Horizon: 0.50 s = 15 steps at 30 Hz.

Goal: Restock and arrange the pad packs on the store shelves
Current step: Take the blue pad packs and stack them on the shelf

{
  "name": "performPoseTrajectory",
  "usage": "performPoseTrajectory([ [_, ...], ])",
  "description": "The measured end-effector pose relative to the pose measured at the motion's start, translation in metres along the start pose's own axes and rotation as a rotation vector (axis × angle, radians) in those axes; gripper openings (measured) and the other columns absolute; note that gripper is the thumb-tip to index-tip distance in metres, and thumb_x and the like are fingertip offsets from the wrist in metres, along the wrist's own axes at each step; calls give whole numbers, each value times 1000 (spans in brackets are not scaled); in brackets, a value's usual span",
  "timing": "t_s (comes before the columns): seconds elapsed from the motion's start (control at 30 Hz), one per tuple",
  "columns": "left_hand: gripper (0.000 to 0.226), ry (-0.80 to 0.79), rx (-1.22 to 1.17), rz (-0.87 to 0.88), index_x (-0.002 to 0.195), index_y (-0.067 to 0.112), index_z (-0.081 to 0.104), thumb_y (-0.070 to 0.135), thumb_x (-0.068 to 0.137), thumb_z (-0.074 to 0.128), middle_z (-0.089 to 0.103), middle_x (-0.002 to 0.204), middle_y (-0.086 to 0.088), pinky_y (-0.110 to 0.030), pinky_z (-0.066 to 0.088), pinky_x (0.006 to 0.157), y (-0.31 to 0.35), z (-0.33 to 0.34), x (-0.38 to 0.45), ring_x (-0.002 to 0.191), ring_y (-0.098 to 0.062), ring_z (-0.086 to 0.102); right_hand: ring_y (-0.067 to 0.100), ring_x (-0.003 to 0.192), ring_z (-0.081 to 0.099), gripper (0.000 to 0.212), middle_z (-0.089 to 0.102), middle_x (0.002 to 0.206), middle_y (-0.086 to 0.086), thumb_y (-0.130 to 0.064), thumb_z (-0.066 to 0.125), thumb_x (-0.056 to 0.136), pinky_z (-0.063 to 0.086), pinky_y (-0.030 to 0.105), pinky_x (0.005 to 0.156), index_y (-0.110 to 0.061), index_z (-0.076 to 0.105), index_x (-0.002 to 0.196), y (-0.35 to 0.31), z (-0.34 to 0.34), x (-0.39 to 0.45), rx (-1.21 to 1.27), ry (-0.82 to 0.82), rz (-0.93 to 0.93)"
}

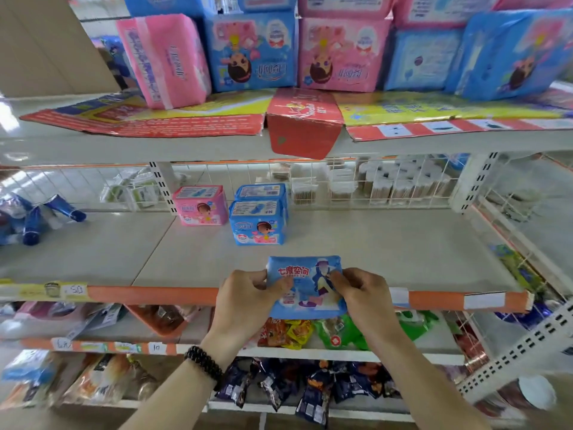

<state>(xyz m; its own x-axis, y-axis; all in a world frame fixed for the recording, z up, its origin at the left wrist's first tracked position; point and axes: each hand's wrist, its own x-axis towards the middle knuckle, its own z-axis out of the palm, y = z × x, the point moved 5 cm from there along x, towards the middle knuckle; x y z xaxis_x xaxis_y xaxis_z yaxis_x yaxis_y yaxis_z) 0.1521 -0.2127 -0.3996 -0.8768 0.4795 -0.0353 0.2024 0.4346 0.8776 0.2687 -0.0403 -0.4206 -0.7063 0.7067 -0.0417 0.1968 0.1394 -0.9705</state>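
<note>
Both hands pinch a soft, glossy blue pad pack by its side edges, the left hand and right hand holding it over the orange front lip of the middle shelf. Farther back stand plump blue packs and a pink pack.

A shop: tiered metal shelves with price strips, stacked pad packs, snack packets.
</note>
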Motion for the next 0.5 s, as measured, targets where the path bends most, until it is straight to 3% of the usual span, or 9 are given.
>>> performPoseTrajectory([
  [0.1,18,-5,-46,-30,83,20,81,36,87,76,77,71,4,-47,57,65,2,9,-7,70,-25,74,21,61,58,29,69,67,8,-25,65,96,40,32,57,-11,71,71,4,-7,-1,66,-1,16],
  [0.2,14,9,-61,-43,85,22,81,34,87,75,77,72,6,-45,59,69,-1,14,-12,71,-18,75,27,72,69,24,74,72,2,-29,68,93,52,41,66,-14,74,77,11,-9,-1,123,-15,58],
  [0.3,20,22,-56,-54,84,18,81,37,88,75,77,74,2,-52,58,71,-12,15,-15,75,-28,75,21,76,72,22,76,75,-2,-33,69,92,56,43,75,-16,75,80,20,-5,0,102,-46,89],
  [0.4,32,36,-59,-69,81,8,78,39,87,76,75,71,-7,-44,52,59,-26,14,-13,73,-41,70,14,73,71,23,75,73,-5,-36,69,91,55,29,68,-18,75,78,22,1,-2,100,-76,107],
  [0.5,31,28,-11,-51,78,13,78,43,85,76,74,67,-4,-36,45,55,-32,12,-6,65,-36,69,4,62,66,31,74,71,-5,-48,75,81,46,15,51,-17,73,79,22,12,-2,37,-90,136],
])
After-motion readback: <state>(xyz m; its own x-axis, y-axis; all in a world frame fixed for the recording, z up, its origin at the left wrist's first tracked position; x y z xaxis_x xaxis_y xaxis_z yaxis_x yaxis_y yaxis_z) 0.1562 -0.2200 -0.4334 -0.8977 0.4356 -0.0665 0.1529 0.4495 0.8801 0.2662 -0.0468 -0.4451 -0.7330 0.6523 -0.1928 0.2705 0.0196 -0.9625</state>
